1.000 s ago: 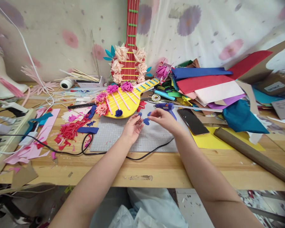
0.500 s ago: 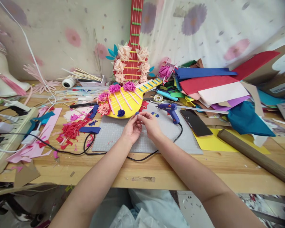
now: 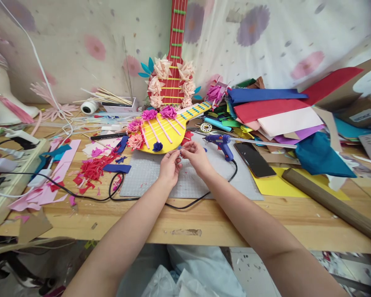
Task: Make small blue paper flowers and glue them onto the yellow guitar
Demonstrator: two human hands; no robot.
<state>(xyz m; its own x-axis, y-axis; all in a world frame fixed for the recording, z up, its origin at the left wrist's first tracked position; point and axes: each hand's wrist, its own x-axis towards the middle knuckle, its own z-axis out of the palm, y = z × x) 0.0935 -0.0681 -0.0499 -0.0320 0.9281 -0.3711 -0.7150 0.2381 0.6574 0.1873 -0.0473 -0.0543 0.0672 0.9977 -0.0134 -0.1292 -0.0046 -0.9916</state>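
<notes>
Since a second ago the hands have been drawn together: the right hand (image 3: 198,157), then held apart near the blue glue gun (image 3: 221,142), has been brought across to the left hand (image 3: 170,166), and the loose blue petal seen earlier on the grey cutting mat (image 3: 148,178) is no longer lying there. The small blue piece (image 3: 179,152) is now pinched between the closed fingers of both hands, just above the mat and just in front of the yellow paper guitar (image 3: 160,134); it is almost wholly covered by the fingertips, so its shape cannot be told. From this it is judged that picking up is over and the piece is being worked between the two hands. The glue gun is left lying untouched on the mat beside the right hand, its black cord (image 3: 185,202) trailed across the counter (image 3: 210,225). As for containers, a shallow white tray (image 3: 117,109) at the back is filled with thin wooden sticks, and a cardboard box (image 3: 358,109) is seen at the far right, its contents hidden.
</notes>
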